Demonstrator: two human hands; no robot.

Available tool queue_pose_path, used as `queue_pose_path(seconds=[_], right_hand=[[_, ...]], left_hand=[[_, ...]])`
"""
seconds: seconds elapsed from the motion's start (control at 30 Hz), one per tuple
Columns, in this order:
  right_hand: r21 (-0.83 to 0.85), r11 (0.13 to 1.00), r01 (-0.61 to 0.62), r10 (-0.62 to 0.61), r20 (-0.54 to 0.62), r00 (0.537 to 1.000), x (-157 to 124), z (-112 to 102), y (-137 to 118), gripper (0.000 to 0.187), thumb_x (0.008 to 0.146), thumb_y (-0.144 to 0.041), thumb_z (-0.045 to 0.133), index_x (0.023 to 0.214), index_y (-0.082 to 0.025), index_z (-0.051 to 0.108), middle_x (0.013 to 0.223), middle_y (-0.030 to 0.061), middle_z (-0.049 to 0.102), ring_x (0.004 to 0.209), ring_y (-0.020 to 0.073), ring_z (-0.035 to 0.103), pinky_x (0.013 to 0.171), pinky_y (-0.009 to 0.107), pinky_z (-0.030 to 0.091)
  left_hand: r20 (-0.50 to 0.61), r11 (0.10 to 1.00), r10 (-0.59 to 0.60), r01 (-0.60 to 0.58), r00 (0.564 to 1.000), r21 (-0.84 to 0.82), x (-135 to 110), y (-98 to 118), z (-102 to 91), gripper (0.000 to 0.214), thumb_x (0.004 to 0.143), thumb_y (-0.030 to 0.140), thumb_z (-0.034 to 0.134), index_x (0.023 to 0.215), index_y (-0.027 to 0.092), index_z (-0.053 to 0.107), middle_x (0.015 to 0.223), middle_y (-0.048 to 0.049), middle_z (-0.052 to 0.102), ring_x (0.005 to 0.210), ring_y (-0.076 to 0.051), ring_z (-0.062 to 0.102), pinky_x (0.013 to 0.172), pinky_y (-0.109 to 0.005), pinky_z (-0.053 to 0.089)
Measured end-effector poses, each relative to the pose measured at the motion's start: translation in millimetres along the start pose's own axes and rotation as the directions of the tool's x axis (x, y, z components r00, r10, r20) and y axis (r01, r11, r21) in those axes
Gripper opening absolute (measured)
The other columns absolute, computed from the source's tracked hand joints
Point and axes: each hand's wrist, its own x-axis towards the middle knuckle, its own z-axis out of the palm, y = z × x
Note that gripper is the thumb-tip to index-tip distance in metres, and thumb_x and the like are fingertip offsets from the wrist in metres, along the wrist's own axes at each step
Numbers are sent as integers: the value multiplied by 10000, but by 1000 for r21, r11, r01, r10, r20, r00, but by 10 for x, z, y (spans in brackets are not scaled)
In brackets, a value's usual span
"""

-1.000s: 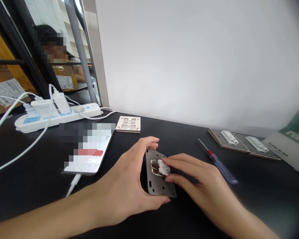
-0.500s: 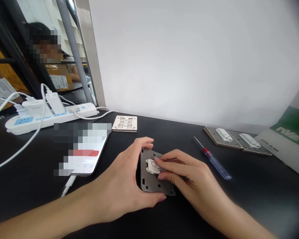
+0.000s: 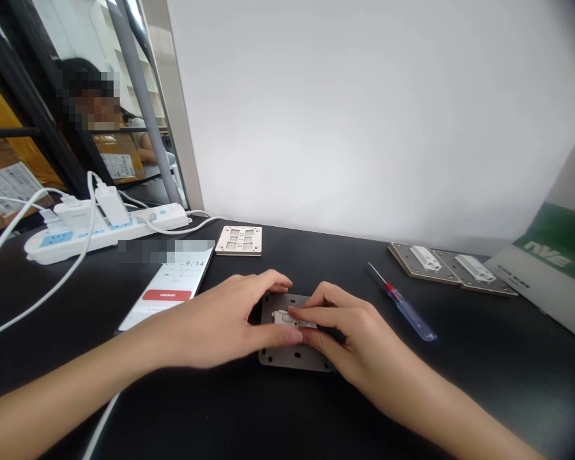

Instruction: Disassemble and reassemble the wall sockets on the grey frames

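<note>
A grey metal mounting plate [image 3: 294,363] with small slots lies flat on the black table in front of me. On its middle sits a white plastic switch module [image 3: 283,318], partly covered by my fingers. My right hand [image 3: 352,322] pinches the module's right part between thumb and fingers. My left hand [image 3: 230,319] spans the plate's left side. Its thumb reaches across to the module, next to the right fingertips, while its curled fingers are at the plate's far edge. How firmly the left fingers hold the plate is hidden.
A screwdriver [image 3: 412,314] with a clear handle lies to the right. Beyond it are two plates [image 3: 453,273] with white modules and a green-white packet [image 3: 551,255]. A cream frame [image 3: 239,241], phone [image 3: 167,287] and power strip [image 3: 163,217] with cables are left. A person [image 3: 89,96] appears behind.
The plate has gone from tilted to flat on the table. My left thumb has moved from its near edge up to the module. My right hand stays on the module.
</note>
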Motion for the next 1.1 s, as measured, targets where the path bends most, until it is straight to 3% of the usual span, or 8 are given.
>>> queue_pose_path(seconds=[0.07, 0.13, 0.27, 0.4, 0.57, 0.8, 0.93, 1.1], right_hand=[[-23, 1000, 16, -16, -1, 1000, -1, 1, 0, 179, 932, -198, 542, 904, -241, 714, 888, 16, 563, 805, 140, 570, 718, 271, 481], [-61, 998, 28, -28, -7, 1000, -3, 10, 5, 178, 927, -194, 551, 902, -248, 719, 866, 15, 555, 806, 146, 561, 721, 279, 476], [-130, 991, 33, -35, -14, 999, -1, 33, 11, 186, 919, -194, 563, 964, -260, 731, 840, 28, 550, 825, 173, 546, 727, 307, 474], [-152, 987, 47, -47, 5, 999, 2, 29, -2, 201, 934, -200, 538, 942, -235, 735, 836, 44, 554, 829, 185, 536, 718, 316, 470], [-183, 976, 117, -117, 12, 993, 10, 11, -17, 227, 939, -161, 513, 870, -204, 725, 806, 41, 558, 797, 176, 512, 681, 295, 449], [-207, 969, 131, -141, -35, 989, 0, 55, 18, 174, 894, -99, 553, 860, -186, 699, 813, 38, 573, 807, 181, 501, 680, 289, 459], [-170, 972, 162, -168, -23, 985, -20, 57, 37, 190, 886, -61, 537, 842, -190, 670, 808, 27, 580, 805, 169, 502, 694, 275, 468], [-144, 973, 182, -187, -26, 982, -74, 48, 25, 181, 875, -32, 537, 894, -185, 634, 793, 13, 580, 805, 163, 512, 698, 267, 469]], left_hand=[[38, 997, 56, -58, 998, 52, 121, 43, -112, 498, 811, 618, 597, 1220, 338, 544, 1229, -11, 605, 1159, -257, 548, 912, -353, 459], [123, 990, 90, -102, 988, 95, 263, 106, -207, 527, 724, 597, 697, 1136, 287, 592, 1166, -20, 624, 1089, -246, 575, 857, -313, 466], [265, 967, 21, -87, 964, 241, 480, 238, -305, 539, 638, 556, 764, 1038, 242, 585, 1035, -33, 628, 946, -242, 595, 734, -294, 454], [293, 960, -13, -70, 956, 271, 538, 277, -299, 506, 609, 521, 780, 954, 238, 541, 957, -18, 618, 874, -234, 582, 652, -271, 417], [349, 969, -48, -41, 936, 244, 606, 254, -318, 610, 546, 493, 822, 1015, 245, 519, 978, -25, 646, 874, -255, 590, 627, -282, 413], [595, 998, -65, 41, 801, 55, 856, 243, -391, 474, 573, 368, 832, 949, 231, 578, 904, 10, 746, 825, -205, 689, 708, -280, 497], [608, 994, -114, 87, 785, 73, 921, 228, -359, 526, 496, 333, 879, 902, 232, 561, 825, 18, 758, 796, -219, 694, 679, -288, 492], [550, 987, -144, 81, 823, 138, 885, 301, -373, 568, 450, 330, 906, 885, 231, 554, 785, 15, 749, 751, -237, 689, 638, -288, 484]])
